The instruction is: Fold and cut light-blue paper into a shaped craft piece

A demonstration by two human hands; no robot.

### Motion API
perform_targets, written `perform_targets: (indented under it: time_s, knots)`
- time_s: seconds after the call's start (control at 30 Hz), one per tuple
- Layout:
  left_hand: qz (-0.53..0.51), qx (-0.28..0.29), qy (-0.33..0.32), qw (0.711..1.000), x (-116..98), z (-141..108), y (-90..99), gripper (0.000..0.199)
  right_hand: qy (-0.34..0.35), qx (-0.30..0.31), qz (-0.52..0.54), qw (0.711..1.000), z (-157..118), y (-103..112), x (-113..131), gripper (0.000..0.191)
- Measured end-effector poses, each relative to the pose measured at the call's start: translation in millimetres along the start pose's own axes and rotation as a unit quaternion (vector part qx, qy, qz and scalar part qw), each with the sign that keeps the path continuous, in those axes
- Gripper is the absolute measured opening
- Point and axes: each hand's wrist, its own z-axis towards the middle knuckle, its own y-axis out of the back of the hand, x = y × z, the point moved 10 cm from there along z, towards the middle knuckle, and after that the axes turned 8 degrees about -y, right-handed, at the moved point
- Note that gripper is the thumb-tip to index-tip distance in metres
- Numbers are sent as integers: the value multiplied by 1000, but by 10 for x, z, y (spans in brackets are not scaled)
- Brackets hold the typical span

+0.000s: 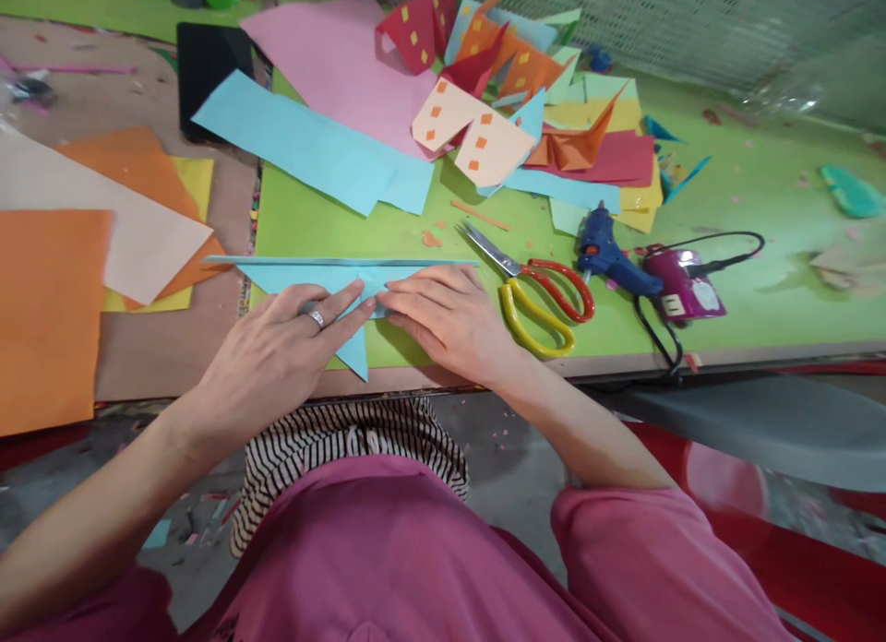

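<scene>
A folded light blue paper point(354, 354) lies on the green tabletop close to the front edge, one pointed corner toward me. My left hand point(281, 347), with a ring on one finger, rests flat on its left part with fingers stretched out. From the right, my right hand point(453, 319) lies on the same paper, its fingers extended and pressing down. The fingertips of both hands nearly meet at the middle. A narrow raised blue strip point(305, 261) runs along the paper's far side. Part of the folds is hidden beneath my hands.
Scissors point(510, 266) with red and yellow handles lie right of my right hand. Beyond them are a blue glue gun point(613, 255) and a purple tin point(685, 287). Folded paper pieces point(495, 144) and blue sheets point(305, 144) lie behind; orange sheets point(52, 319) are at left.
</scene>
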Motion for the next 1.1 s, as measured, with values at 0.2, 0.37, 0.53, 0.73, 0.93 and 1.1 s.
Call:
perform_targets:
  time_s: [0.2,0.37,0.53,0.73,0.93,1.1]
  knots:
    - [19,8,-5,1000,-21,34,18,53,9,11,-13,1000,4,-28,13,26]
    - [13,11,-1,1000,-11,45,15,52,23,-14,-45,999,-11,15,47,24]
    - [23,29,-4,999,-3,58,3,50,49,-45,-65,996,-61,92,116,21]
    - [48,46,-4,998,-32,62,33,50,73,-26,-128,989,-96,111,205,22]
    - [10,101,35,994,30,74,-91,55,40,-11,-174,984,-219,172,131,26]
    - [-8,50,34,998,102,40,-98,53,18,-35,-151,988,-283,229,169,31]
